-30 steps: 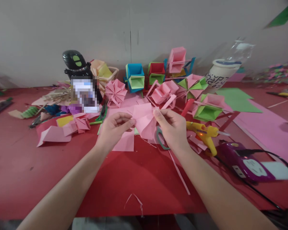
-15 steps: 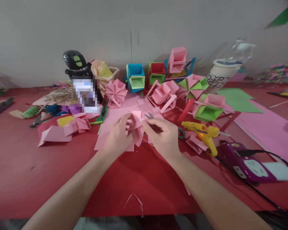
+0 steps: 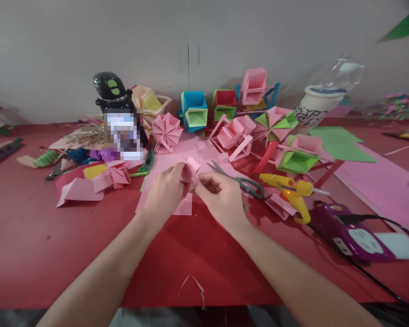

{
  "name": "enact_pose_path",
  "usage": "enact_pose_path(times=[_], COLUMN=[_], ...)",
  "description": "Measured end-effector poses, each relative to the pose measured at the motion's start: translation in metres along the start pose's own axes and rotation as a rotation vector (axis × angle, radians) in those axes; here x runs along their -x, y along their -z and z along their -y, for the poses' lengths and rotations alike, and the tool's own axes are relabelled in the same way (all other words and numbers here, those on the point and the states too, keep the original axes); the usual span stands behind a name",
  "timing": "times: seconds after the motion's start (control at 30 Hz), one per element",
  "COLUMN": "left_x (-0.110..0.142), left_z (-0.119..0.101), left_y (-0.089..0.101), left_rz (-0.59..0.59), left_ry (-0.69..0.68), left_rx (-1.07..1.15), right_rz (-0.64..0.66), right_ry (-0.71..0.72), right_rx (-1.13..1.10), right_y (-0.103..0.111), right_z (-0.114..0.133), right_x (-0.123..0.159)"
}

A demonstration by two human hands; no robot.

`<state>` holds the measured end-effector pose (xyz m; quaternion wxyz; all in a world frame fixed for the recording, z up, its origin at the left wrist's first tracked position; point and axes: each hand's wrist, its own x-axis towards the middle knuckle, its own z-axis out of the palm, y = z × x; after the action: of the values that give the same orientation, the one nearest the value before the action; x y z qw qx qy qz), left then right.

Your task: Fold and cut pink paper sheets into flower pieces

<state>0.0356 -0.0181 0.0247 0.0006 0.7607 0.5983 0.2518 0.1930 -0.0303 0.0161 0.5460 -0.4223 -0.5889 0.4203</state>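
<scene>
1. Paper [image 3: 192, 166], pink, at dial centre: left hand [image 3: 166, 190] grips it, right hand [image 3: 221, 195] pinches its edge, probably steadying a curl
2. Scissors [image 3: 251, 185], then glue gun [image 3: 295, 188], toward three o'clock, likely for easy reach

The paper [image 3: 192, 165] I hold is plain pink; my tabletop [image 3: 170, 268] is red. My scissors [image 3: 239, 180] are grey-green, my glue gun [image 3: 288, 185] yellow, my power strip [image 3: 350, 227] purple. My cup [image 3: 314, 109] is white with black line markings; my paper wheel [image 3: 275, 123] alternates pink and green.
</scene>
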Motion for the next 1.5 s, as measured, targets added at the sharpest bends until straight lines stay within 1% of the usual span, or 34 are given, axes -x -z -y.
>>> enact_pose_path(times=[0.23, 0.4, 0.5, 0.63, 0.7, 0.9, 1.07, 1.23, 1.37, 1.5], left_x=[-0.004, -0.006, -0.005, -0.004, -0.004, -0.006, -0.007, -0.006, -0.005, -0.005], left_z=[-0.006, -0.003, 0.001, 0.005, 0.005, 0.0, -0.003, -0.005, -0.004, -0.004], left_y=[0.003, 0.001, 0.0, -0.002, -0.003, 0.0, 0.002, 0.004, 0.005, 0.004], left_rz=[0.083, 0.077, 0.073, 0.111, 0.12, 0.131, 0.12, 0.086, 0.077, 0.07], left_ry=[0.01, 0.035, 0.015, -0.043, -0.048, 0.027, 0.047, 0.036, 0.012, 0.018], left_rx=[-0.092, -0.096, -0.08, -0.081, -0.091, -0.148, -0.124, -0.055, 0.006, -0.007], right_rz=[-0.016, -0.007, -0.006, -0.007, -0.011, -0.004, -0.013, -0.039, -0.034, -0.037], right_ry=[0.011, 0.015, 0.015, 0.031, 0.035, 0.05, 0.069, 0.103, 0.097, 0.106], right_rx=[0.043, 0.064, 0.029, -0.003, 0.001, 0.083, 0.103, 0.117, 0.102, 0.083], right_y=[0.002, 0.005, 0.006, 0.007, 0.008, 0.007, 0.008, 0.008, 0.008, 0.01], right_z=[-0.001, -0.001, 0.0, 0.002, 0.002, 0.001, 0.002, 0.003, 0.005, 0.004], right_x=[-0.002, -0.001, -0.001, -0.003, -0.003, -0.003, -0.002, -0.002, -0.002, -0.003])
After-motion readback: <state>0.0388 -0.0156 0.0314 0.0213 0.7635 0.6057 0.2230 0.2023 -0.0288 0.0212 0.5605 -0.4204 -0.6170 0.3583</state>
